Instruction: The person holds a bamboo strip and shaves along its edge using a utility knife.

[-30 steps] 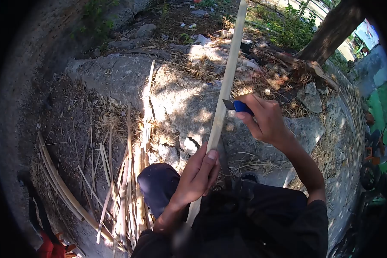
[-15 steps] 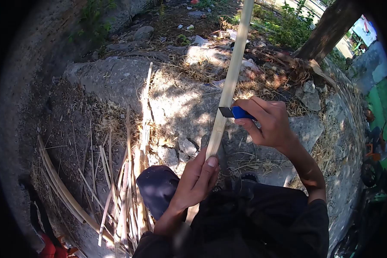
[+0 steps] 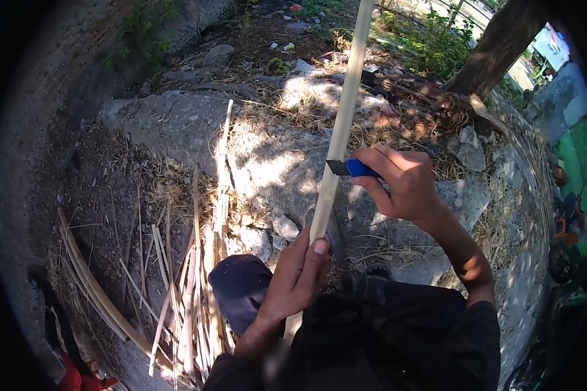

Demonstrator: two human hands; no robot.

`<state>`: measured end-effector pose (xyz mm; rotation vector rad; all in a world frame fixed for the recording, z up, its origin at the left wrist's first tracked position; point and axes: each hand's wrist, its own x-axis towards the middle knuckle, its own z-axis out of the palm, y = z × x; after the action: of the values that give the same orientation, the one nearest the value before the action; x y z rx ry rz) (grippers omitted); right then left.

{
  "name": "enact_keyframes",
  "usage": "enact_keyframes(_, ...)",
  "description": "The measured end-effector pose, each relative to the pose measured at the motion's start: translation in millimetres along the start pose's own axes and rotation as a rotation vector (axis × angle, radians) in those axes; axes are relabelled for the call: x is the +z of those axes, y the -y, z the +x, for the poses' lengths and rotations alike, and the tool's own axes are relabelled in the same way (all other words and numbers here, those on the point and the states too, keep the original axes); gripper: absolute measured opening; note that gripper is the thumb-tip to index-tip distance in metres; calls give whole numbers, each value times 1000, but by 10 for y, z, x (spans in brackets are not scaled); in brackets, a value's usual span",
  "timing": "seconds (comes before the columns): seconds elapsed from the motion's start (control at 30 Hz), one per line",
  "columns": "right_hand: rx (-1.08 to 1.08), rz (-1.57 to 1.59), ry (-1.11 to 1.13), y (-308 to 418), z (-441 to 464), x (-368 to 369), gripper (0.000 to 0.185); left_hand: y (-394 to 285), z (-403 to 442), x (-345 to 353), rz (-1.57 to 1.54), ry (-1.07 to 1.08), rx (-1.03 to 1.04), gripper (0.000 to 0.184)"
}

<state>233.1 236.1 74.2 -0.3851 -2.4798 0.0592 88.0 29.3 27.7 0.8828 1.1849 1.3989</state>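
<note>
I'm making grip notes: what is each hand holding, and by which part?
The left hand holds the long, flat, pale wooden strip by its lower part; the right hand holds the dark-bladed blue knife by its handle.

left hand (image 3: 298, 277): gripping, thumb (image 3: 317, 253) uppermost | right hand (image 3: 403, 181): higher, pinching | right forearm (image 3: 460, 246): angled inward

Blue knife (image 3: 356, 168) against pale strip (image 3: 346, 111)

The left hand (image 3: 298, 279) hides part of the pale strip (image 3: 347, 104), cropped on top.
</note>
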Motion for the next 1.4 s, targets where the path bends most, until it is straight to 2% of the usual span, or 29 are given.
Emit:
enact_keyframes(0.23,-18,32,-56,-21,46,73,26,15,30,6,40,-63,36,24)
enact_keyframes(0.7,-51,19,-55,-90,128,149,23,35,33,-47,97,-50,63,26)
enact_keyframes(0.9,-40,17,-24,-145,145,167,26,43,13,-63,107,-67,74,26)
enact_keyframes(1.03,-54,-15,-80,-198,195,182,28,43,-13,-67,104,-59,54,26)
enact_keyframes(1.1,139,-47,-171,-412,293,128,29,-25,-81,-31,122,-40,32,27)
enact_keyframes(1.13,134,-57,-172,-532,349,66,29,-69,-106,4,137,-19,7,27)
enact_keyframes(1.2,325,58,-216,-793,455,-70,29,-99,-131,14,156,-2,-16,28)
enact_keyframes(1.27,309,-133,-328,-1149,540,-81,29,-61,-128,-9,195,44,-45,26)
enact_keyframes(1.33,407,-226,-346,-1632,645,-91,33,-50,-132,-10,188,58,-50,26)
enact_keyframes(1.4,513,109,-465,-2257,705,-46,40,-85,-137,9,-18,66,-12,29)
